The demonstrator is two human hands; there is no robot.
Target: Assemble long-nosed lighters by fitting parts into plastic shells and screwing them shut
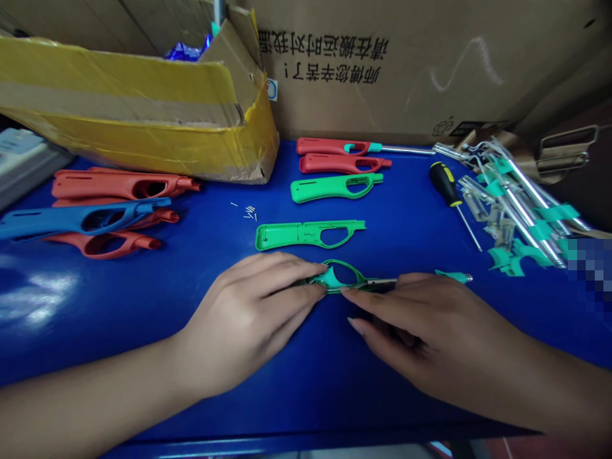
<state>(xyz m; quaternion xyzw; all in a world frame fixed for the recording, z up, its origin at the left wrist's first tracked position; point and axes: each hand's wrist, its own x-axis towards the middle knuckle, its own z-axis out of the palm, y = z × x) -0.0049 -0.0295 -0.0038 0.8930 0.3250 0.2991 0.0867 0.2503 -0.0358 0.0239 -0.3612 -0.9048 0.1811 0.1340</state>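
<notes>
My left hand [253, 312] is closed on an open green gas lighter casing half [351, 271], its fingers covering the handle end. A teal trigger [329, 278] sits inside that half. A metal tube [382, 282] leads from the casing's front and passes beneath my right hand [425, 319]. My right index fingertip touches the casing's lower front edge, the thumb is apart below it, and the other fingers bend over the tube, partly hidden. Just behind lies another green casing half [282, 236], inner side up. A teal-and-metal piece [454, 276] shows beyond my right hand.
Red casings [119, 185] and a blue casing [81, 217] are stacked left. Small screws [250, 211] lie mid-table. Behind are a green casing [329, 189], red lighters [325, 146] and a taped carton [143, 121]. A screwdriver [445, 185] and metal tubes [521, 185] lie right.
</notes>
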